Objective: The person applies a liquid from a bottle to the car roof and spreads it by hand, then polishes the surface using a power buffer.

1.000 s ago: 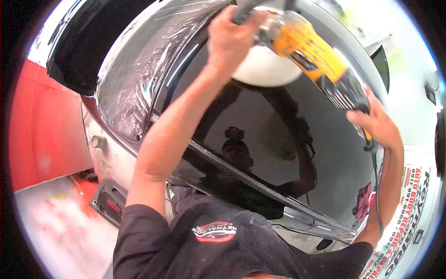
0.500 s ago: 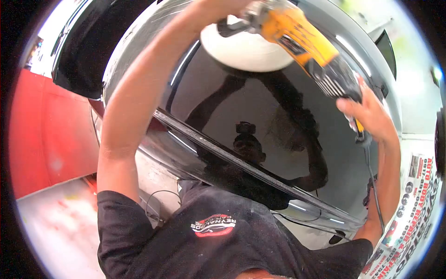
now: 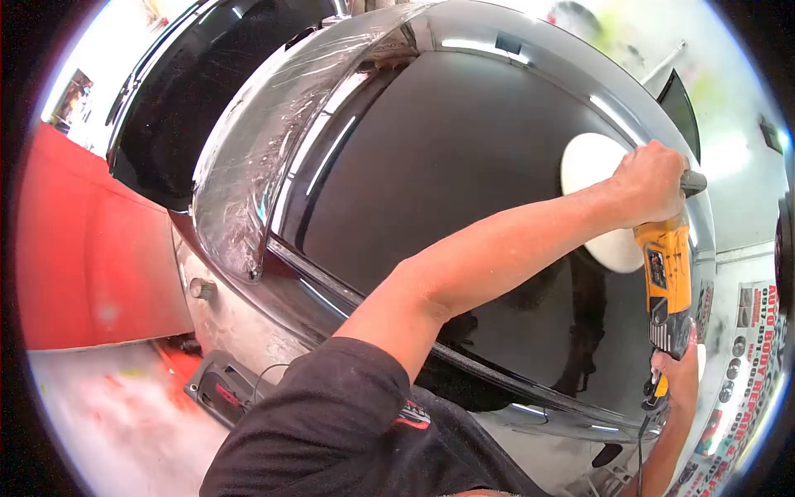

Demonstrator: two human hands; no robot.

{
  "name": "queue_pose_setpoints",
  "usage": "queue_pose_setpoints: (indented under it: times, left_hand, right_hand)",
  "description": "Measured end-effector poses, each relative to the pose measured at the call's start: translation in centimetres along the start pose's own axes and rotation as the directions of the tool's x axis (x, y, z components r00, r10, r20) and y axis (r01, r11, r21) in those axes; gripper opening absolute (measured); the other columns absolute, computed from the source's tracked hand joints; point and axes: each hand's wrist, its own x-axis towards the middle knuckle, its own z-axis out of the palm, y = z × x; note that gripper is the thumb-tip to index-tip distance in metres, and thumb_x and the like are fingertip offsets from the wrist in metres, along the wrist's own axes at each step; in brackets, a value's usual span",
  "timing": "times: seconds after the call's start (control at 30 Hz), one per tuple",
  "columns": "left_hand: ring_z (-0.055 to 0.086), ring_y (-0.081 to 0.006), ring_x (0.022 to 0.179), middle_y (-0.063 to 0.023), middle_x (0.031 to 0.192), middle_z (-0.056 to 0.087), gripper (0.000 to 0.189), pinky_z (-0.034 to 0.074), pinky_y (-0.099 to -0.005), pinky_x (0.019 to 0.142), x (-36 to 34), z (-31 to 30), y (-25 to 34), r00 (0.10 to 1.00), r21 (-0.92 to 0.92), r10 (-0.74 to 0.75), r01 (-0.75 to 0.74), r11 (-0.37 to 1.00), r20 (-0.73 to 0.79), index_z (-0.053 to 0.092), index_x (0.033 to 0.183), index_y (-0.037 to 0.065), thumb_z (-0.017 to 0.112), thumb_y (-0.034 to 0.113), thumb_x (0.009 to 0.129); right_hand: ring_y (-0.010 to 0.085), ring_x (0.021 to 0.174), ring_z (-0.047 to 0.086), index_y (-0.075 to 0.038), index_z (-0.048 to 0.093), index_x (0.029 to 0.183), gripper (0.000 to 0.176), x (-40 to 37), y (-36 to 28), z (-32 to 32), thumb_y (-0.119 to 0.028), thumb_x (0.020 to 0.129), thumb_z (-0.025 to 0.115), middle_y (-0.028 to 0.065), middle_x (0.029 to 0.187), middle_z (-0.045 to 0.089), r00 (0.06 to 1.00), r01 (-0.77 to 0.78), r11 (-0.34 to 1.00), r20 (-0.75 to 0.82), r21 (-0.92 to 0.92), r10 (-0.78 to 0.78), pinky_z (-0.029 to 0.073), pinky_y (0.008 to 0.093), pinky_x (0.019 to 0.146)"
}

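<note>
A yellow and black power polisher [image 3: 669, 273] lies across the right side of a glossy black car panel [image 3: 464, 157]. Its round white buffing pad [image 3: 590, 166] rests against that panel, partly hidden by my forearm. My left hand [image 3: 652, 184] is closed around the front handle, whose grey end sticks out past my fingers. Lower down, my right hand [image 3: 682, 373] wraps the rear grip, close to where the power cord [image 3: 641, 451] comes out. My left arm stretches across the panel, and the gloss mirrors dark shapes below it.
Wrinkled clear plastic film [image 3: 248, 174] covers the car's left part, beside a raised black panel [image 3: 219, 91]. A dark trim strip [image 3: 323, 286] runs along the near edge. Red sheeting [image 3: 91, 248] hangs at left; a lettered banner [image 3: 745, 364] is at right.
The polisher has swept from the top middle of the panel to its right side, turning more upright in view. Both hands have moved with it, my left arm now crossing the panel.
</note>
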Motion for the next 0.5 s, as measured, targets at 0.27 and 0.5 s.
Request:
queue_pose_setpoints:
  times: [0.27, 0.5]
  left_hand:
    - [0.072, -0.0391, 0.081, -0.0261, 0.085, 0.070, 0.026, 0.058, -0.0442, 0.074, -10.7, -8.6, 0.8, 0.959, -0.062, -0.097, 0.083, 0.995, -0.265, 0.067, 0.101, -0.005, 0.074, 0.015, 0.086]
    - [0.068, -0.0114, 0.081, -0.0079, 0.095, 0.076, 0.033, 0.055, -0.0278, 0.072, -25.9, -22.3, 1.4, 0.758, 0.008, -0.192, 0.252, 0.968, -0.624, 0.069, 0.119, 0.003, 0.077, 0.013, 0.089]
  right_hand:
    - [0.0183, 0.111, 0.059, 0.004, 0.031, 0.152, 0.128, -4.6, -9.6, 3.3, -0.042, 0.054, 0.099, 0.0098, 0.126, 0.060, 0.981, 0.062, 0.987, 0.189, -0.147, -0.034, 0.048, 0.0307, 0.097]
    - [0.0235, 0.132, 0.047, 0.002, 0.044, 0.144, 0.105, -3.9, -20.1, 15.6, -0.031, 0.060, 0.097, 0.0121, 0.139, 0.049, 0.723, 0.518, 0.838, 0.611, -0.173, -0.321, 0.034, 0.0357, 0.113]
